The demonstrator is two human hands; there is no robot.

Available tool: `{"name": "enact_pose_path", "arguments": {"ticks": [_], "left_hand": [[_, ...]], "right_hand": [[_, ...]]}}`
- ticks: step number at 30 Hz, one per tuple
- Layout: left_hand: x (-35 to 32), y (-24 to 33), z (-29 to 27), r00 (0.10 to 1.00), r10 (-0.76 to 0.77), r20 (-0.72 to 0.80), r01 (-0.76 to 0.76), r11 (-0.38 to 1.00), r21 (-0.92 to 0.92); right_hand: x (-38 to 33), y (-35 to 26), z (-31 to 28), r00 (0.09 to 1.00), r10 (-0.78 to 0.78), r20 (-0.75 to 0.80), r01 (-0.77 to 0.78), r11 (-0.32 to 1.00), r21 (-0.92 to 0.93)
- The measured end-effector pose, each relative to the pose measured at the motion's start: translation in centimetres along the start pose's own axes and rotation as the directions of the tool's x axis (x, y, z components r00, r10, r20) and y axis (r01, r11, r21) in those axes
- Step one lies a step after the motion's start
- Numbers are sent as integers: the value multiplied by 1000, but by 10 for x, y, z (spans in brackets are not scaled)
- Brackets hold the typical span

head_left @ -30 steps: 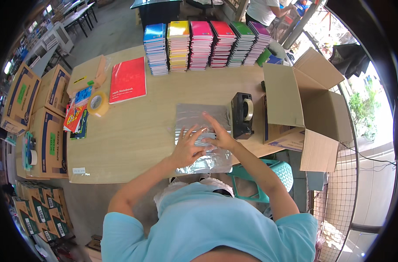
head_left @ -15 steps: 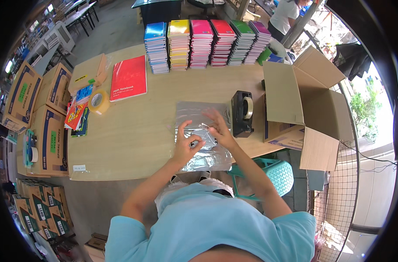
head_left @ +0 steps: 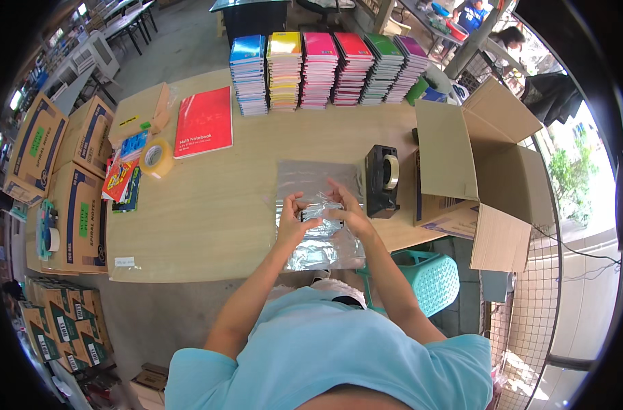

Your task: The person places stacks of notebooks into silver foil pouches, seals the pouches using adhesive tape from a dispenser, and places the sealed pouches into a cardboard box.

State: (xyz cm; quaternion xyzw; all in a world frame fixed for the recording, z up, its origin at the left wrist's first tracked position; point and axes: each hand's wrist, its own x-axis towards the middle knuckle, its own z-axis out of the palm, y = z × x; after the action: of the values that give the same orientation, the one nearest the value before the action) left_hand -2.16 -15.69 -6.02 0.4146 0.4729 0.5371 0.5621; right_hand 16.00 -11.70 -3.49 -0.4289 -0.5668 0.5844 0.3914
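A stack of clear plastic bags (head_left: pixel 318 256) lies flat near the front edge of the table (head_left: pixel 209 225). Above it, my left hand (head_left: pixel 293 222) has its fingers curled and its thumb pointing inward, at one side of a crinkled, shiny piece of clear plastic (head_left: pixel 320 210). My right hand (head_left: pixel 352 217) grips the other side, its thumb bent in over the film. Glare blurs the plastic's outline, and I cannot tell whether it is apart from the bags below. Close to my right hand stands a black tape dispenser (head_left: pixel 381 181) with a roll in it.
Six colour-sorted stacks of spiral notebooks (head_left: pixel 318 72) line the far edge. An open cardboard box (head_left: pixel 455 150) stands right, above a teal stool (head_left: pixel 427 283). At left are a red notebook (head_left: pixel 204 123), a tape roll (head_left: pixel 157 158), small packets (head_left: pixel 123 179) and closed cartons (head_left: pixel 69 219).
My hands have come closer together and lower, with the clear plastic between them. My right fingers, raised and blurred before, now curl around the film. The person in the far right background has shifted.
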Motion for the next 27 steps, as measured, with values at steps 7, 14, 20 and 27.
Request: {"name": "enact_pose_path", "arguments": {"ticks": [7,14,20,27], "left_hand": [[-3,1,6,999,30,26,-28,996,-80],[-12,16,18,984,173,-44,-158,958,240],[-16,10,25,970,230,-74,-214,959,186],[-16,4,26,968,217,-127,-195,967,163]], "right_hand": [[-2,-84,5,946,-254,-200,323,720,614],[-29,-21,4,927,-374,9,349,853,-388],[-53,-10,4,833,-547,78,456,602,-656],[-60,8,-88,718,-433,-545,30,802,-597]]}}
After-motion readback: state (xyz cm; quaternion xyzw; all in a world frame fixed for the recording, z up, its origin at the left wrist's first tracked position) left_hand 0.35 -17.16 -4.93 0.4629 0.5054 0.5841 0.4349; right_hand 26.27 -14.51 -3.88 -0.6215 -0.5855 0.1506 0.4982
